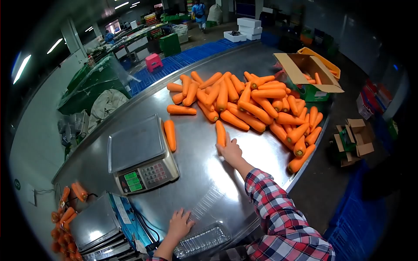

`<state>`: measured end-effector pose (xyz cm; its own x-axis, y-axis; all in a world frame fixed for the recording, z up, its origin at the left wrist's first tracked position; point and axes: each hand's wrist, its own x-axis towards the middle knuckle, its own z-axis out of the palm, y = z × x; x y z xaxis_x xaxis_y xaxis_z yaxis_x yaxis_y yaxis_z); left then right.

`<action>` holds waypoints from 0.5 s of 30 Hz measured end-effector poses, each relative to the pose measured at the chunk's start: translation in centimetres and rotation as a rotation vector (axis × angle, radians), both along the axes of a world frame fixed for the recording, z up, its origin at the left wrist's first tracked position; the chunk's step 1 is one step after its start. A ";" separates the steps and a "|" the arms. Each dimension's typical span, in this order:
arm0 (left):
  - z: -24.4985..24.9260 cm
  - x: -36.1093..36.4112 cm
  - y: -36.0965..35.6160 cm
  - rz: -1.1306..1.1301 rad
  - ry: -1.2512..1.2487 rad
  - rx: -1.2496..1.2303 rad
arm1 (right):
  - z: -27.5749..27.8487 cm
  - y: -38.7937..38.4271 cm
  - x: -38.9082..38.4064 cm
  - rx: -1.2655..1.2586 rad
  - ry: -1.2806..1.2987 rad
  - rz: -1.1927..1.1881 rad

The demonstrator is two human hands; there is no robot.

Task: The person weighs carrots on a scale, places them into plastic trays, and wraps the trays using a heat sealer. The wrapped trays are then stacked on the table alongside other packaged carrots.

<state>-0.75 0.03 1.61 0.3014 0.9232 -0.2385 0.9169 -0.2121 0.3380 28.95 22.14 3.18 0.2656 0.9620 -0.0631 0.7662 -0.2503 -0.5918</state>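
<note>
My right hand reaches over the steel table, its fingers closed around the near end of a single carrot. That carrot lies just in front of a large heap of carrots. Lower down, my left hand is spread, fingers apart, beside a clear plastic tray at the table's near edge. Ridged clear plastic shows just past its fingertips. Left of my right hand stands a weighing scale with a lit green display; another carrot rests along its right side.
A blue-sided machine with a metal top stands at the lower left, with packed carrots beyond it. An open cardboard box sits at the table's far right corner. Farther back are a pink stool, white boxes and a person.
</note>
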 end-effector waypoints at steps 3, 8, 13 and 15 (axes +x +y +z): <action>-0.3 1.4 -0.1 0.070 -0.068 0.059 | -3.2 2.3 -0.7 -0.028 -0.078 0.112; 0.7 4.2 0.7 0.034 -0.019 0.223 | -1.4 0.8 2.0 0.024 1.232 0.027; 3.2 5.1 2.8 0.010 -0.216 0.205 | 1.0 -5.0 1.9 -0.144 1.770 0.057; 4.4 6.1 4.0 0.158 -0.599 -0.030 | -0.7 -7.7 -0.1 -0.067 1.753 0.368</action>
